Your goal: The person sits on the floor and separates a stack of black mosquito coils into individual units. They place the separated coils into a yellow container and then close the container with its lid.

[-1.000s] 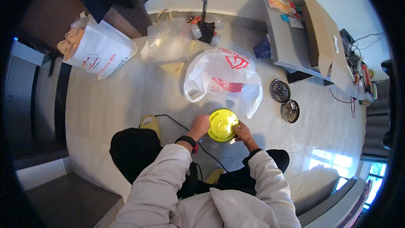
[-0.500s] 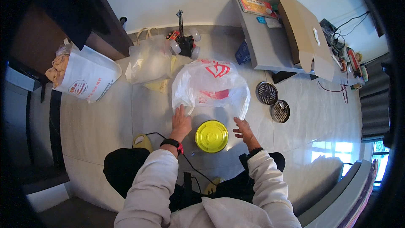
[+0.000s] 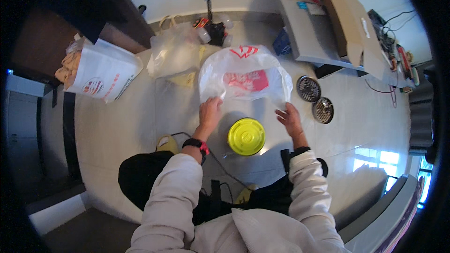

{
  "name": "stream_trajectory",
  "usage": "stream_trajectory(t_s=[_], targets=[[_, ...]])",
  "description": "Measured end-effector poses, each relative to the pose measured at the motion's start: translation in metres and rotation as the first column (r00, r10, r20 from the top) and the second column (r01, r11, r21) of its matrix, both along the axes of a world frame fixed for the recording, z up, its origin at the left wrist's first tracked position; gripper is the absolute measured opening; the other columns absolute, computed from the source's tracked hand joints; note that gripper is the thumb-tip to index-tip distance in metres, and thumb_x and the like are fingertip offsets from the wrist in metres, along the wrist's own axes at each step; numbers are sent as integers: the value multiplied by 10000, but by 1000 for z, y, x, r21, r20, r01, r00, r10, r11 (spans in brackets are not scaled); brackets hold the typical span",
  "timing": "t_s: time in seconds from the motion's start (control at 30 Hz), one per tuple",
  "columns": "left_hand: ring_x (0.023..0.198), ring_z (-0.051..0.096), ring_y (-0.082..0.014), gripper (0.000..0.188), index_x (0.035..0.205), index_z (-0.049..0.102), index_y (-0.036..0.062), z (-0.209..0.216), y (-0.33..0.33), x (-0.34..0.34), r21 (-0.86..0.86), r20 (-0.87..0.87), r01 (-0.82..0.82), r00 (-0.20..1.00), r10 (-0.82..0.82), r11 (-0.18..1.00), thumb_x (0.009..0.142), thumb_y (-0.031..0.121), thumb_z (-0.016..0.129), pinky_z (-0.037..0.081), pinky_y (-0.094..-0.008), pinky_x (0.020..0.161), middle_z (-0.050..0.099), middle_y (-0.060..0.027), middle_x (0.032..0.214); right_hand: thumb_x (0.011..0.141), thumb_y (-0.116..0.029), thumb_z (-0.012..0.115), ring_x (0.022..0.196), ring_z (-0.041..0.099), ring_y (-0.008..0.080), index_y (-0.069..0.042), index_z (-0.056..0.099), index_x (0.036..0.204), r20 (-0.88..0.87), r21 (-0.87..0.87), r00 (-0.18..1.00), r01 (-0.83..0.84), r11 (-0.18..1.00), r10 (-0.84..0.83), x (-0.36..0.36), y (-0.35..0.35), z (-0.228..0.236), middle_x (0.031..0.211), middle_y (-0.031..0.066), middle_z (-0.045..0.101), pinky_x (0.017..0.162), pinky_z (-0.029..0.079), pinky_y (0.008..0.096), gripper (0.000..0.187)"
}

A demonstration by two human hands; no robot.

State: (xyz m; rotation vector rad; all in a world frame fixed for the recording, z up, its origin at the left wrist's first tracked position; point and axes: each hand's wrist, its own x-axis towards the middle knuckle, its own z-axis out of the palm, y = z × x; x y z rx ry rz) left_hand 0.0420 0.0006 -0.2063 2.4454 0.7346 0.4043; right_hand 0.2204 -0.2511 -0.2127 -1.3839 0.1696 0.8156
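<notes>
A white plastic bag (image 3: pixel 213 68) with red print lies spread on the tiled floor, its mouth held wide towards me. My left hand (image 3: pixel 209 114) is closed on the left edge of the mouth. On the other side, my right hand (image 3: pixel 291 121) pinches the right edge between thumb and forefinger, with its other fingers loosely curled. Between my forearms stands a round tub with a yellow-green lid (image 3: pixel 246 136), apart from both hands and just nearer to me than the bag. The inside of the bag shows a red printed panel.
Right of the bag sit two round dark metal tins with slotted tops (image 3: pixel 309 88). Behind are a grey table (image 3: pixel 309 37) with an open cardboard box (image 3: pixel 344 23), and a pale carrier bag (image 3: pixel 173 54). A stuffed white bag (image 3: pixel 105 70) stands left. A black cable (image 3: pixel 220 172) crosses near my feet.
The view has shifted, so the whole scene sits higher and further right. Both hands keep hold of the bag, and its mouth looks wider and rounder. The tub stays on the floor.
</notes>
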Motion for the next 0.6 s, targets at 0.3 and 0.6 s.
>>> stream_trajectory(t_s=[0.3, 0.6], targets=[[770, 618, -318, 275, 1012, 541, 83, 16, -3, 4, -498, 211, -183, 923, 323, 848, 743, 25, 530, 472, -366, 653, 625, -177, 845, 779, -324, 587, 774, 590, 204, -114, 481, 1060, -449, -235, 733, -649, 724, 511, -84, -33, -18, 929, 50, 556, 617, 476, 340, 366], [950, 573, -283, 311, 1013, 599, 149, -15, -40, -20, -397, -595, -85, 782, -186, 914, 721, 183, 498, 345, -452, 840, 628, -120, 949, 809, -199, 569, 884, 584, 224, -94, 470, 1136, -511, 27, 810, -320, 947, 289, -134, -30, -40, 1050, 82, 570, 670, 478, 322, 358]])
